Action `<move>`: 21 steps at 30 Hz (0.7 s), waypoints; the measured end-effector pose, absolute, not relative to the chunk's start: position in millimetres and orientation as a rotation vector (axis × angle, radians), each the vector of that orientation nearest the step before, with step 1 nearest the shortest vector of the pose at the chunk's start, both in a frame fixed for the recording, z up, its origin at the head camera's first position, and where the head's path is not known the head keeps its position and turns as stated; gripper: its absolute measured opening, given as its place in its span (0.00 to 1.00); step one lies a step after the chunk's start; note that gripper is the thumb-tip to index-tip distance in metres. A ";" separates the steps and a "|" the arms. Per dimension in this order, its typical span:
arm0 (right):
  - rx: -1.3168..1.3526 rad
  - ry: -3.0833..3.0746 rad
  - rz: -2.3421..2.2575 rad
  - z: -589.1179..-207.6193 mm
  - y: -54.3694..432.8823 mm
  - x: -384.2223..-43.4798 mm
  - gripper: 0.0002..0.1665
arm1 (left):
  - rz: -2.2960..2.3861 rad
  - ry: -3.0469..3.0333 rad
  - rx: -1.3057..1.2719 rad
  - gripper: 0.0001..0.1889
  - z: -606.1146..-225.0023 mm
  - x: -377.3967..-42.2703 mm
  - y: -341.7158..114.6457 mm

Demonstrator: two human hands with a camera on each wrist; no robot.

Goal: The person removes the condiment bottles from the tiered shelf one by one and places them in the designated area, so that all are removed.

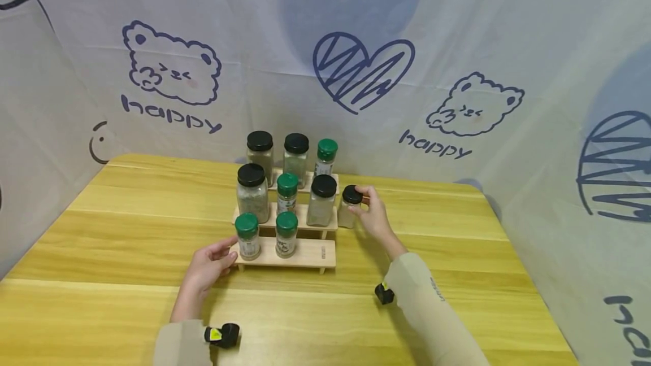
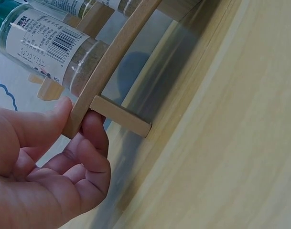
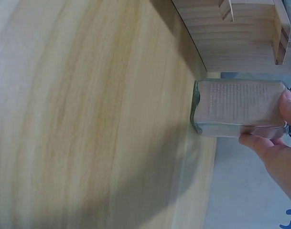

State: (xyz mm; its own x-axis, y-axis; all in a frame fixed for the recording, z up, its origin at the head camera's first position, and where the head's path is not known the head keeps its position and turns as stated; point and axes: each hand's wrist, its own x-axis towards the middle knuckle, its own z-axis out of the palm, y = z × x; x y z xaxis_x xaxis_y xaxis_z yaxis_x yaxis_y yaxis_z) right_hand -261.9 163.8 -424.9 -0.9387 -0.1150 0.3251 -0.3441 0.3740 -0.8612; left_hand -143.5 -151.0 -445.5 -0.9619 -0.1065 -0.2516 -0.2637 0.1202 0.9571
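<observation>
My right hand (image 1: 375, 216) grips a square glass spice jar (image 1: 348, 214) with a black lid, just right of the rack's middle tier. In the right wrist view the jar (image 3: 241, 102) holds pale powder, with thumb and fingers near its lid; whether its base touches the table I cannot tell. My left hand (image 1: 207, 269) pinches the left end of the wooden spice rack's (image 1: 305, 253) lowest shelf, thumb above and fingers beneath in the left wrist view. Next to that thumb stands a green-capped spice bottle (image 2: 49, 45). Another green-capped bottle (image 1: 286, 236) is on the same shelf.
The middle tier bears two black-lidded jars (image 1: 252, 194) around a green-capped bottle (image 1: 287, 192). Two black-lidded jars (image 1: 260, 157) and a green-capped bottle (image 1: 326, 157) occupy the top tier. Behind the wooden table (image 1: 127, 230) hangs a printed cloth (image 1: 244, 44).
</observation>
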 end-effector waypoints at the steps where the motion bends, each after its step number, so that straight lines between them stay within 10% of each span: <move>1: 0.414 -2.421 1.597 -424.9 163.9 -262.0 0.24 | 1.973 2.256 -0.376 0.22 -445.7 -143.5 -151.1; 21: 0.473 -2.405 1.718 -426.7 171.1 -260.2 0.28 | 1.962 2.247 -0.376 0.22 -444.5 -143.8 -151.5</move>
State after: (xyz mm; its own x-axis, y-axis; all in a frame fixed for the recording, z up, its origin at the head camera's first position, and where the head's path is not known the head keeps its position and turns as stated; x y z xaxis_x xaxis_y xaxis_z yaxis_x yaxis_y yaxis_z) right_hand -260.2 171.1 -426.7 -0.9393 -0.1676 0.2992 -0.3374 0.2953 -0.8938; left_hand -143.8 -151.5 -444.5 -0.9597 -0.0982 -0.2633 -0.2741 0.1212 0.9540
